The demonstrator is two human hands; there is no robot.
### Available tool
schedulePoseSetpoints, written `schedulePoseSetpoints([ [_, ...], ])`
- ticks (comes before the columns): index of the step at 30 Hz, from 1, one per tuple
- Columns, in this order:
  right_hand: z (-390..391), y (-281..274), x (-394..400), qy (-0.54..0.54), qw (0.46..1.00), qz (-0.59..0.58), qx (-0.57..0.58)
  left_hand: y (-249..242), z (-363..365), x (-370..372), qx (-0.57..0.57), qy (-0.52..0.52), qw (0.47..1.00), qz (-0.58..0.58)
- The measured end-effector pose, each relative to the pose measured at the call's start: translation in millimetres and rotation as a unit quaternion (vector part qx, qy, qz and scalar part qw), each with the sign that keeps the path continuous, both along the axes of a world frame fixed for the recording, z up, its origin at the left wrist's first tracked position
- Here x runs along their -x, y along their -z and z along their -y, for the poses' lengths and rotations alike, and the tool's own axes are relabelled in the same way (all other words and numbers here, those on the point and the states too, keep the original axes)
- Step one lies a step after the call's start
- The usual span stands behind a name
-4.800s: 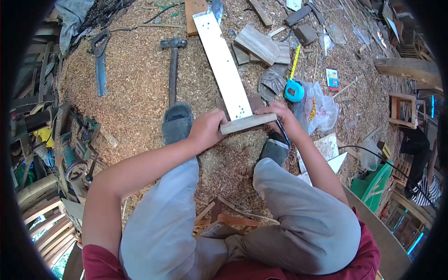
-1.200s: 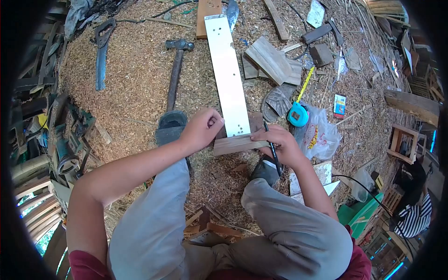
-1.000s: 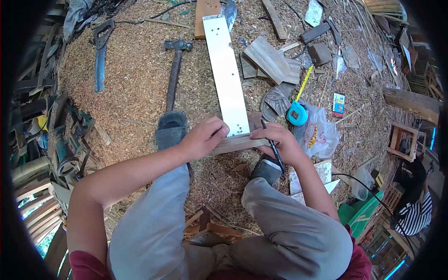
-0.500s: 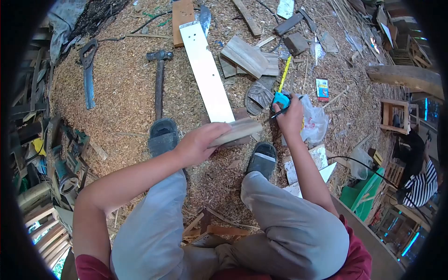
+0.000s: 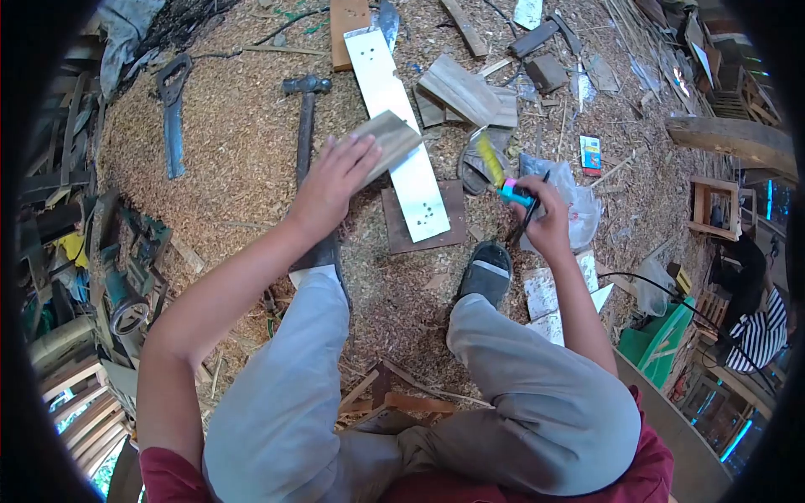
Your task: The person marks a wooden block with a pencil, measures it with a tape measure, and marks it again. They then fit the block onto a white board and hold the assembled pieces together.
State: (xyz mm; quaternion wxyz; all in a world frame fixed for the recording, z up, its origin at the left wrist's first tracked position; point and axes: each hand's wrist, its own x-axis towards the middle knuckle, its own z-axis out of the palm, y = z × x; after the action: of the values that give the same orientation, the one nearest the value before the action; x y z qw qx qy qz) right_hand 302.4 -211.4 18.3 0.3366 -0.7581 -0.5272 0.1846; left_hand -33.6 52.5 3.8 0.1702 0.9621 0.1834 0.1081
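My left hand (image 5: 337, 174) is closed on a short wooden board (image 5: 389, 141), which lies slanted over the long white board (image 5: 417, 186). Under the near end of the white board is a brown wooden piece (image 5: 401, 220). My right hand (image 5: 545, 215) grips a teal tape measure (image 5: 514, 194) together with a dark pen or pencil (image 5: 529, 214). The yellow blade (image 5: 490, 159) sticks out a short way, blurred, above a sandal (image 5: 475, 173). To the left of the white board lies a hammer (image 5: 307, 117), its handle partly behind my left hand.
A handsaw (image 5: 173, 117) lies on the shavings at the left. Several wood offcuts (image 5: 459, 90) lie beyond my right hand, with a plastic bag (image 5: 579, 205) and a small red-and-blue box (image 5: 590, 154) nearby. A person in a striped garment (image 5: 759, 335) is at the far right.
My left hand has carried the short board forward and turned it over the white board. My right hand moved slightly right, and the yellow blade now sticks out less.
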Motion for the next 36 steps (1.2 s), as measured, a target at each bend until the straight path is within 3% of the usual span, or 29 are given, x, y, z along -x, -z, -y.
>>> schedulePoseSetpoints([
  [3, -2.6, -22.1, 12.8, -0.146, 0.989, -0.031, 0.017, 4.4, -7.0, 4.1, -0.026, 0.018, 0.999, -0.040],
  [6, -2.7, -23.1, 16.5, -0.239, 0.967, 0.052, 0.072, 6.8, -4.6, 2.5, -0.034, 0.036, 0.997, -0.064],
  [13, -10.8, -29.3, 9.7, -0.330, 0.924, 0.147, 0.123, 9.3, 12.3, 0.7, -0.053, 0.063, 0.993, -0.085],
  [16, -14.9, -32.3, 2.1, -0.357, 0.914, 0.149, 0.123, 6.4, 18.0, -1.3, -0.092, 0.085, 0.987, -0.104],
  [21, -24.2, -37.6, -6.6, -0.378, 0.887, 0.206, 0.167, 10.0, 23.8, -9.9, -0.054, 0.106, 0.990, -0.074],
  [23, -29.3, -41.3, -7.6, -0.375, 0.891, 0.208, 0.148, 2.5, 25.6, -13.2, -0.028, 0.115, 0.987, -0.111],
  [29, -36.2, -44.9, -8.2, -0.380, 0.892, 0.222, 0.105, -6.4, 33.9, -24.8, 0.043, 0.167, 0.983, -0.067],
  [36, -34.1, -35.9, -12.9, -0.385, 0.893, 0.214, 0.097, -3.7, 51.1, -41.8, 0.008, 0.197, 0.977, -0.082],
])
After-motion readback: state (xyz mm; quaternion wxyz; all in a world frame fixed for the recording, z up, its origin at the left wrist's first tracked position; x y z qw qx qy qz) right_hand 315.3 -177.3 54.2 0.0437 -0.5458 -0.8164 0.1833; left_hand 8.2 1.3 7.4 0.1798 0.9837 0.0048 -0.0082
